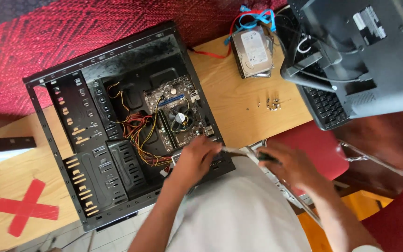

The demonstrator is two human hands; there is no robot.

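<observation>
Computer case [84, 154]: It lies on its side on the wooden table [239, 102] with its cover off. That way we can look straight down into it and reach the parts inside.

Motherboard [176, 114]: It sits flat at the bottom of the case, with a round fan [179, 119] in its middle. Red, yellow and orange wires [138, 133] curl beside it.

Left hand [196, 159]: We rest it on the near corner of the case, by the back edge. The fingers are bent and press down on the metal, it seems to keep the case from sliding. We cannot tell if they pinch anything.

Right hand [291, 164]: Our fingers are wrapped tight around a screwdriver [250, 154] with a dark handle. Its thin shaft points left, toward the case corner just by the left hand.

Screws [270, 104]: A little heap of them lies on the table, well away from the case, so they do not get lost.

Hard drive [254, 51]: It lies out of the case at the far side of the table, with blue and red cables [253, 18] on it.

Monitor [365, 56]: It lies face down at the right, over a black keyboard [325, 107].

Red cross [26, 207]: Tape stuck on the table at the left.
</observation>
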